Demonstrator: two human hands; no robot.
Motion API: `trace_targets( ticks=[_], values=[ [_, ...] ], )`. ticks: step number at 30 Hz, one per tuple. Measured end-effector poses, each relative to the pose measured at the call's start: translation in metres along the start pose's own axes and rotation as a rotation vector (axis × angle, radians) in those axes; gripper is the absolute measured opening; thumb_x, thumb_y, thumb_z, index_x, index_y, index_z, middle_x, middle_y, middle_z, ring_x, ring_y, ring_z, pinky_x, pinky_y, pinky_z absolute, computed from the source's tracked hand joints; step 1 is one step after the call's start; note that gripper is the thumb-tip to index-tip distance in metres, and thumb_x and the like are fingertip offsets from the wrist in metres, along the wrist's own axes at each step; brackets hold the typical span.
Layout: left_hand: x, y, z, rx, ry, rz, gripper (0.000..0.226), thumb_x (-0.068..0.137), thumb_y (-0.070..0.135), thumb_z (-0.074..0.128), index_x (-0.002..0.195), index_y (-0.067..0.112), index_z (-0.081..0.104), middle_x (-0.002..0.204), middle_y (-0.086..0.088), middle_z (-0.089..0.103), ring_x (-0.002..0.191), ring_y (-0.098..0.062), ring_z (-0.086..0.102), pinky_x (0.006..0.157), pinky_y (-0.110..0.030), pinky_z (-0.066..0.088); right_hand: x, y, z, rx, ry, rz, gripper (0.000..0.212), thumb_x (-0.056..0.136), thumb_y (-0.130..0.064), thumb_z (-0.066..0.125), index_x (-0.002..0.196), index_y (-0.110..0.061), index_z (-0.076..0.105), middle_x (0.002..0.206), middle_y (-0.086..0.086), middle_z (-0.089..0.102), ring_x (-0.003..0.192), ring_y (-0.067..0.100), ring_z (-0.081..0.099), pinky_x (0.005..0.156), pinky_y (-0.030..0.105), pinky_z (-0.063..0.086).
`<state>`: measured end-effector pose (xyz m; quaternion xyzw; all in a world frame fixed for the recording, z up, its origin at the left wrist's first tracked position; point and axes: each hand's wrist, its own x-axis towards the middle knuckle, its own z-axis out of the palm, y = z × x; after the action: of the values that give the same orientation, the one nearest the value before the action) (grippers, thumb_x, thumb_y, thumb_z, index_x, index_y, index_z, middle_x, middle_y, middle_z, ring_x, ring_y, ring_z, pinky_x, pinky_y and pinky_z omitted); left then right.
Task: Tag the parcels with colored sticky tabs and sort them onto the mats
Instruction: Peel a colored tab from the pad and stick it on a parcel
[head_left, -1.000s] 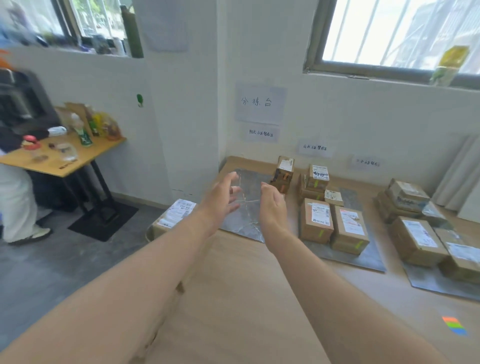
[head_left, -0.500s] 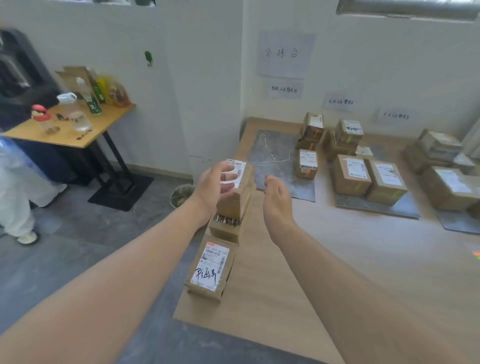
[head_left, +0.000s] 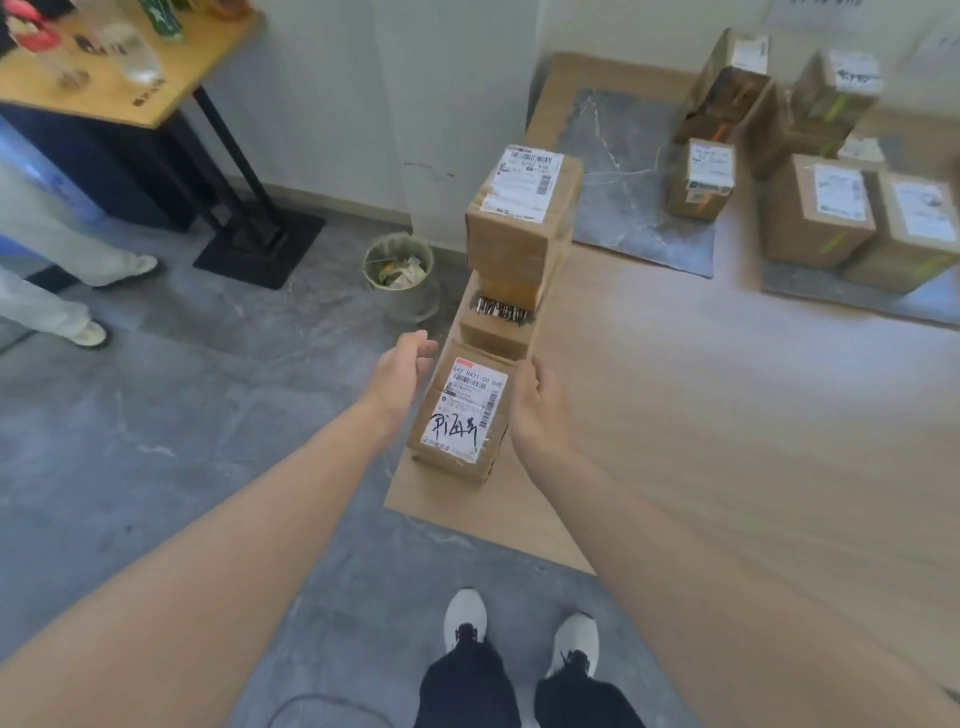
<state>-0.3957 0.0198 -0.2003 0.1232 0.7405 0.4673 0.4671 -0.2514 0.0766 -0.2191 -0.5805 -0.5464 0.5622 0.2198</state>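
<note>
There was only the one camera, worn on the person's head, so no second view shared the scene. It looked steeply down and forward, over both outstretched forearms to the white shoes (head_left: 519, 629) on the grey floor (head_left: 130, 415) at the bottom edge. The near corner of the wooden table (head_left: 727, 415) sat close, mid-frame, with a labelled box (head_left: 460, 413) just beyond the hands. Farther boxes and the grey mat (head_left: 623, 171) lay toward the top right, bent and softened by the wide lens. A desk (head_left: 135, 83) filled the upper left.
</note>
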Motion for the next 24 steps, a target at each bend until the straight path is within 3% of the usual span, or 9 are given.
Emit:
trace_targets(
  ticks=[2, 4, 6, 11, 16, 21, 24],
  values=[
    [0.003, -0.017, 0.0, -0.017, -0.02, -0.054, 0.044, 0.105, 0.043, 0.033, 0.13, 0.017, 0.057, 0.113, 0.002, 0.062, 0.105, -0.016, 0.056, 0.089, -0.031, 0.041, -0.002, 0.012, 0.007, -0.052, -0.015, 0.058, 0.041, 0.105, -0.036, 0.037, 0.141, -0.021, 0.05, 0.122, -0.006, 0.057, 0.112, 0.016, 0.052, 0.093, 0.031, 0.037],
    [0.006, -0.029, 0.0, -0.05, -0.034, -0.103, 0.044, 0.104, 0.046, 0.034, 0.126, 0.018, 0.059, 0.108, 0.001, 0.068, 0.1, -0.017, 0.064, 0.077, -0.031, 0.047, 0.0, 0.026, 0.015, -0.065, -0.041, 0.118, 0.028, 0.103, -0.036, 0.039, 0.117, -0.022, 0.059, 0.111, -0.007, 0.065, 0.101, 0.018, 0.057, 0.087, 0.032, 0.04],
    [0.009, -0.035, -0.001, -0.045, -0.039, -0.119, 0.047, 0.102, 0.049, 0.035, 0.129, 0.018, 0.059, 0.116, -0.001, 0.069, 0.106, -0.019, 0.064, 0.075, -0.032, 0.048, -0.001, 0.034, 0.022, -0.038, -0.061, 0.188, 0.023, 0.102, -0.039, 0.041, 0.098, -0.025, 0.058, 0.099, -0.006, 0.069, 0.096, 0.02, 0.063, 0.087, 0.036, 0.048],
    [0.006, -0.034, 0.001, -0.018, -0.051, -0.108, 0.05, 0.101, 0.049, 0.037, 0.127, 0.014, 0.061, 0.112, 0.003, 0.068, 0.104, -0.018, 0.064, 0.074, -0.032, 0.048, -0.005, 0.04, 0.024, -0.023, -0.051, 0.227, 0.037, 0.099, -0.045, 0.041, 0.119, -0.02, 0.058, 0.112, -0.001, 0.069, 0.104, 0.024, 0.064, 0.092, 0.039, 0.049],
    [-0.01, -0.02, 0.011, 0.045, -0.085, -0.088, 0.045, 0.101, 0.049, 0.036, 0.118, 0.018, 0.063, 0.101, 0.003, 0.069, 0.099, -0.021, 0.066, 0.088, -0.037, 0.052, -0.013, 0.027, 0.004, 0.004, -0.026, 0.188, 0.035, 0.101, -0.044, 0.039, 0.117, -0.02, 0.059, 0.113, 0.002, 0.069, 0.103, 0.024, 0.065, 0.094, 0.041, 0.052],
    [-0.037, 0.005, 0.038, 0.104, -0.175, -0.023, 0.042, 0.102, 0.048, 0.037, 0.106, 0.02, 0.068, 0.097, 0.001, 0.072, 0.091, -0.021, 0.068, 0.083, -0.035, 0.055, -0.025, 0.011, -0.035, 0.037, 0.055, 0.161, 0.033, 0.1, -0.045, 0.037, 0.104, -0.021, 0.06, 0.106, 0.003, 0.071, 0.097, 0.024, 0.067, 0.093, 0.045, 0.054],
    [-0.055, 0.025, 0.062, 0.142, -0.215, 0.022, 0.041, 0.101, 0.048, 0.038, 0.105, 0.02, 0.069, 0.092, 0.002, 0.075, 0.087, -0.02, 0.07, 0.081, -0.034, 0.056, -0.035, -0.003, -0.068, 0.054, 0.124, 0.113, 0.043, 0.091, -0.052, 0.034, 0.096, -0.023, 0.064, 0.097, -0.001, 0.072, 0.092, 0.024, 0.068, 0.091, 0.048, 0.055]
  ],
)
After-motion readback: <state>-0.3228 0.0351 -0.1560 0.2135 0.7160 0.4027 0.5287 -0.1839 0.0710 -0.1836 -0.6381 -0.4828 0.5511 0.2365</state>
